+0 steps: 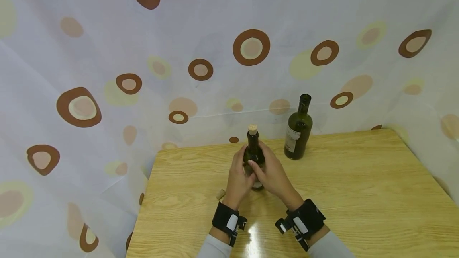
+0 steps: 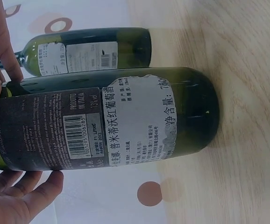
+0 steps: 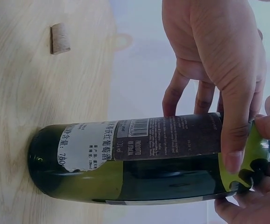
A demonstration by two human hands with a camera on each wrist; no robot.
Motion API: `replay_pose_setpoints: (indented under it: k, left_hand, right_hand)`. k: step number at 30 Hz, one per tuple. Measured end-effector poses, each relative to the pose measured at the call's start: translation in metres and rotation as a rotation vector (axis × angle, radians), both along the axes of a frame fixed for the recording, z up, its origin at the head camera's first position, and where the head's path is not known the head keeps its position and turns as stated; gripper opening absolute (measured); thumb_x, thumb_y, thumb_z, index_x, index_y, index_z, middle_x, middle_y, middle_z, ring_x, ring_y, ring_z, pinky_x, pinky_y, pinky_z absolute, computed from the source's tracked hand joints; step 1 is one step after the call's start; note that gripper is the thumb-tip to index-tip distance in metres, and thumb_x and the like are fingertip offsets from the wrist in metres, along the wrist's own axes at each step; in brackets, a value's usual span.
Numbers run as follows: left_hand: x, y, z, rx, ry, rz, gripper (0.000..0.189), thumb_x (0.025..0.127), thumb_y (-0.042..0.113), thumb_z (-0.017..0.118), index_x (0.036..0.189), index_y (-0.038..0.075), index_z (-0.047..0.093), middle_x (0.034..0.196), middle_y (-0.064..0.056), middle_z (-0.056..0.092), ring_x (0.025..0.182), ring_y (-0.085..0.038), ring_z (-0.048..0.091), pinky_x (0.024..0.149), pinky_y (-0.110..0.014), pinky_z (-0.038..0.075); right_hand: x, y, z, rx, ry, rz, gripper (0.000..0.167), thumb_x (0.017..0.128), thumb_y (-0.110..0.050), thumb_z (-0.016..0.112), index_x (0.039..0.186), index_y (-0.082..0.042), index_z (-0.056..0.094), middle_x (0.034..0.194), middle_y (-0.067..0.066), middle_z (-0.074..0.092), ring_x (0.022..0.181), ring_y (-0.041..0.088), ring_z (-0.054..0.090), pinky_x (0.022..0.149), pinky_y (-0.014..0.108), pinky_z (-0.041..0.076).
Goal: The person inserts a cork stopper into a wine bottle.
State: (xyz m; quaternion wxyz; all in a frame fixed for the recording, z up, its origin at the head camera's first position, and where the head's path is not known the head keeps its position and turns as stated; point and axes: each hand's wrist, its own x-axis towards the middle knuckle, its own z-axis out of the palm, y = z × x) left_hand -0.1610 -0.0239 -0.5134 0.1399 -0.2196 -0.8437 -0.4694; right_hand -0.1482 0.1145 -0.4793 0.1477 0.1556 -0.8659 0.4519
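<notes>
A dark green wine bottle [image 1: 254,155] stands upright on the table, a cork [image 1: 252,129] sticking up out of its neck. My left hand [image 1: 239,178] grips the bottle from the left, and my right hand [image 1: 274,174] holds it from the right. Both thumbs cross the front of the bottle near the shoulder. In the left wrist view the bottle's back [image 2: 139,121] carries a dark label and a torn white one. The fingers of my left hand [image 2: 23,198] curl against its side there. From the right wrist view, my left hand [image 3: 219,60] wraps the upper body.
A second green wine bottle [image 1: 298,130], uncorked, stands at the back to the right. A loose cork [image 1: 220,194] lies on the wooden table [image 1: 358,186] left of my left hand. A patterned curtain [image 1: 222,11] hangs behind the table's back edge.
</notes>
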Motion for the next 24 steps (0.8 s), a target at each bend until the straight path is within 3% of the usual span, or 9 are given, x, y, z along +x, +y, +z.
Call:
replay_pose_setpoints:
  k: [6,12,15,19,24]
  left_hand:
    - [-0.003,-0.002,0.0,0.01,-0.037,-0.009,0.08,0.09,0.001,0.071,0.157,0.006,0.027,0.15,-0.019,0.042,0.129,-0.033,0.053,0.099,-0.046,0.052]
    - [-0.005,-0.002,0.0,0.004,-0.038,0.001,0.081,0.089,0.0,0.072,0.156,0.005,0.028,0.149,-0.019,0.043,0.126,-0.031,0.055,0.097,-0.045,0.053]
    - [-0.006,-0.002,-0.001,-0.017,-0.039,0.003,0.084,0.089,0.0,0.072,0.158,0.008,0.025,0.151,-0.019,0.041,0.132,-0.032,0.051,0.104,-0.046,0.049]
    - [-0.006,-0.003,-0.003,-0.039,-0.06,-0.003,0.089,0.092,0.009,0.073,0.161,0.009,0.017,0.155,-0.019,0.036,0.14,-0.034,0.043,0.112,-0.05,0.04]
    - [0.002,-0.011,-0.007,-0.041,-0.162,0.029,0.092,0.092,0.025,0.076,0.161,0.008,0.017,0.158,-0.021,0.033,0.144,-0.039,0.034,0.113,-0.057,0.036]
  right_hand:
    - [-0.003,-0.002,-0.001,0.001,-0.009,-0.003,0.069,0.1,-0.016,0.064,0.154,0.006,0.027,0.15,0.03,0.04,0.13,0.047,0.05,0.105,0.06,0.043]
    - [-0.004,-0.002,-0.002,0.009,-0.014,-0.007,0.07,0.099,-0.016,0.066,0.154,0.006,0.027,0.15,0.03,0.041,0.131,0.047,0.049,0.105,0.06,0.043]
    - [-0.005,0.0,0.001,0.041,-0.02,-0.004,0.072,0.099,-0.017,0.065,0.155,0.005,0.026,0.15,0.03,0.041,0.131,0.046,0.05,0.105,0.059,0.044]
    - [-0.006,0.009,0.007,0.11,-0.014,0.003,0.073,0.1,-0.021,0.064,0.155,0.006,0.025,0.156,0.029,0.034,0.139,0.046,0.04,0.11,0.06,0.037]
    - [-0.008,0.035,0.02,0.116,0.067,-0.06,0.068,0.099,-0.018,0.065,0.152,0.008,0.031,0.158,0.028,0.03,0.144,0.047,0.032,0.113,0.064,0.029]
